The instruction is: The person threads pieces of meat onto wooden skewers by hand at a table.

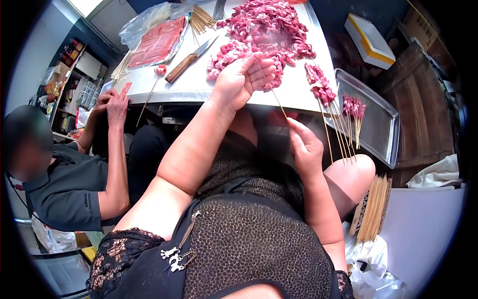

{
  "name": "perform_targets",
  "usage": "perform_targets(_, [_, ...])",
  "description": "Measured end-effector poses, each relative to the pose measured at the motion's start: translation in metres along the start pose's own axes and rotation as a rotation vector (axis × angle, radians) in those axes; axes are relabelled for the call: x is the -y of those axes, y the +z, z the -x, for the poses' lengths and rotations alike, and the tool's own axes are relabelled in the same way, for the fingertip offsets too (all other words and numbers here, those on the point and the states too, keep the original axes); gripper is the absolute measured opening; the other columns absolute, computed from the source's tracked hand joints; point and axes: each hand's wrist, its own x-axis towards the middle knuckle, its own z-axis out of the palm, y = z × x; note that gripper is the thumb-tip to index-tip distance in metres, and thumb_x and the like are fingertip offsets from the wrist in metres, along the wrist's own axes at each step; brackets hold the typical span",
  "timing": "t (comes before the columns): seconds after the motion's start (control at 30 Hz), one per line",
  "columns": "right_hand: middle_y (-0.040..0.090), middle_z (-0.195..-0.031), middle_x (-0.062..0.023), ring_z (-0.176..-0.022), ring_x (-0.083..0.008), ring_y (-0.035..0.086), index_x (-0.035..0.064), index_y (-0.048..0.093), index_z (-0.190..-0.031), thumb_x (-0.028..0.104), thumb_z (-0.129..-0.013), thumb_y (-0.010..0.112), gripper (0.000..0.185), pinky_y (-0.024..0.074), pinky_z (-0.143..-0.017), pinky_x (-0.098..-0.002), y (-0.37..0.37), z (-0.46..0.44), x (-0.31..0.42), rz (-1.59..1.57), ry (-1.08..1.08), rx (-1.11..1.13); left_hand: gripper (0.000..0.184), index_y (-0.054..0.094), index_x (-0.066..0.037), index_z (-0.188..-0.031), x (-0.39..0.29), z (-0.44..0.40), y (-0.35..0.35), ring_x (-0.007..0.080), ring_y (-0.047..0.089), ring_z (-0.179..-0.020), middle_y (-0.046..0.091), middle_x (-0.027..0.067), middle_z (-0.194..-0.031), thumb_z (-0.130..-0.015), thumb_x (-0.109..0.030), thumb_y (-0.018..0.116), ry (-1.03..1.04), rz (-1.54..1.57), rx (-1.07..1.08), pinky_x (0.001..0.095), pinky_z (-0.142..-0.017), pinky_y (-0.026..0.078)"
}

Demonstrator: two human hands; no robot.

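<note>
My right hand (304,144) is closed around the lower end of a thin wooden skewer (279,103), which slants up and left toward my other hand. Palm up at the table's front edge, my left hand (241,79) has loosely curled fingers, and no meat shows in it. The skewer's upper end passes by its fingers. Behind that hand lies a large pile of raw meat pieces (266,27). Several loaded meat skewers (321,87) rest at the table's right edge, their sticks pointing toward me.
On the white table (194,92) are a wooden-handled knife (189,61), sliced meat (157,42) and bare sticks (201,20). A metal tray (383,127) with smaller skewers (353,107) stands right; bundled sticks (374,209) are below. A co-worker (74,174) sits left, handling a red strip.
</note>
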Motion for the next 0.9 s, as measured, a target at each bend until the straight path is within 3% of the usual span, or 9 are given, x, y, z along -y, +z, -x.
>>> perform_targets(0.5, [0.068, -0.100, -0.0094, -0.093, -0.0118, 0.062, 0.0002, 0.065, -0.108, 0.002, -0.087, 0.058, 0.022, 0.0476, -0.085, -0.0247, 0.002, -0.003, 0.002, 0.125, -0.148, -0.017, 0.026, 0.057, 0.001, -0.104, 0.014, 0.004, -0.004, 0.0301, 0.064, -0.093, 0.065, 0.0188, -0.098, -0.096, -0.020, 0.045, -0.068, -0.013, 0.027, 0.0445, -0.089, 0.052])
perform_targets(0.57, [0.068, -0.089, -0.0035, -0.078, -0.0071, 0.061, 0.0015, 0.064, -0.110, 0.003, -0.089, 0.057, 0.023, 0.0487, -0.072, -0.0207, 0.005, -0.003, 0.001, 0.122, -0.162, -0.014, 0.025, 0.058, 0.000, -0.103, 0.016, 0.005, -0.003, 0.0296, 0.065, -0.093, 0.065, 0.0188, -0.098, -0.096, -0.020, 0.045, -0.073, -0.002, 0.038, 0.0440, -0.088, 0.052])
perform_targets(0.6, [0.068, -0.089, -0.0035, -0.078, -0.0071, 0.061, 0.0015, 0.064, -0.110, 0.003, -0.089, 0.057, 0.023, 0.0487, -0.072, -0.0207, 0.006, -0.002, 0.001, 0.123, -0.161, -0.012, 0.025, 0.058, 0.000, -0.103, 0.018, 0.006, -0.003, 0.0296, 0.065, -0.093, 0.065, 0.0188, -0.098, -0.096, -0.020, 0.045, -0.073, -0.001, 0.036, 0.0440, -0.088, 0.052])
perform_targets(0.67, [0.059, -0.075, 0.0050, -0.060, -0.0009, 0.048, 0.0031, 0.063, -0.113, 0.003, -0.090, 0.056, 0.024, 0.0406, -0.055, -0.0160, 0.009, 0.001, 0.003, -0.051, -0.032, 0.045, 0.024, 0.059, -0.001, -0.103, 0.020, 0.007, -0.004, 0.0288, 0.065, -0.094, 0.065, 0.0187, -0.097, -0.096, -0.020, 0.046, -0.087, 0.003, 0.076, 0.0429, -0.088, 0.052])
perform_targets(0.7, [0.059, -0.075, 0.0050, -0.060, -0.0009, 0.048, 0.0031, 0.063, -0.113, 0.003, -0.090, 0.056, 0.024, 0.0406, -0.055, -0.0160, 0.010, 0.001, 0.003, -0.052, -0.034, 0.047, 0.024, 0.059, -0.001, -0.103, 0.020, 0.007, -0.003, 0.0288, 0.065, -0.094, 0.065, 0.0187, -0.097, -0.096, -0.020, 0.046, -0.084, 0.002, 0.076, 0.0429, -0.088, 0.052])
perform_targets(0.77, [0.049, -0.070, 0.0096, -0.054, 0.0015, 0.034, 0.0043, 0.063, -0.115, 0.004, -0.091, 0.055, 0.025, 0.0295, -0.048, -0.0145, 0.012, 0.002, 0.001, -0.095, -0.035, 0.037, 0.024, 0.058, -0.001, -0.103, 0.019, 0.009, -0.002, 0.0282, 0.065, -0.093, 0.065, 0.0181, -0.098, -0.096, -0.020, 0.046, -0.102, -0.019, 0.090, 0.0420, -0.087, 0.053])
perform_targets(0.9, [0.050, -0.069, 0.0096, -0.055, 0.0015, 0.036, 0.0037, 0.063, -0.114, 0.004, -0.091, 0.055, 0.025, 0.0308, -0.048, -0.0142, 0.009, 0.001, 0.004, -0.119, -0.017, 0.036, 0.025, 0.058, 0.000, -0.105, 0.019, 0.009, -0.006, 0.0291, 0.064, -0.095, 0.065, 0.0173, -0.099, -0.096, -0.021, 0.046, -0.185, -0.097, 0.137, 0.0425, -0.088, 0.051])
